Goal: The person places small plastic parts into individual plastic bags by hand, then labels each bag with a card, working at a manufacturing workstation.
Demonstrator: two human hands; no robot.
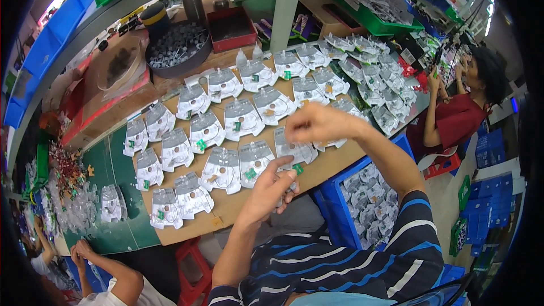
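A shirt (345,263) lay nearest; the left hand (269,191), fingers narrow, adjoined a green board (298,168); the right hand (318,123) blurred, fingers indiscernible.

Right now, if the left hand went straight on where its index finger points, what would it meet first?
For the left hand, probably the grey-and-white, fan-shaped plastic housing just ahead; depth is unclear, so it might pass above.

Grey-and-white plastic shells (220,173) lying in rows on worktop (226,208), several carrying small green boards (200,145). Another green board (298,168) by left fingers (279,164).
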